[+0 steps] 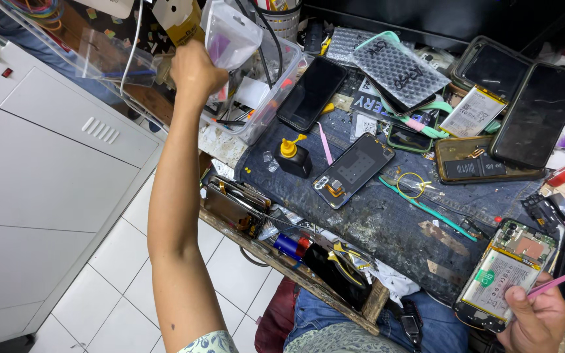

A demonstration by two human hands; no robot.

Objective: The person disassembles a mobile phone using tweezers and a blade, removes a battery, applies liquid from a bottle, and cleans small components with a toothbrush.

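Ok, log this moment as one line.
left hand: holds clear bag | right hand: holds pink tweezers by open phone

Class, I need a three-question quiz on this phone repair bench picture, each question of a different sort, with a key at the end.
1. True or false: the left hand is raised to the clear plastic bags above the clear plastic box.
2. What does the right hand grip along with the opened phone? A) a screwdriver B) pink tweezers C) a brush
3. Fill in: the small black bottle on the denim mat has a ____ nozzle.

Key: 1 true; 2 B; 3 yellow.
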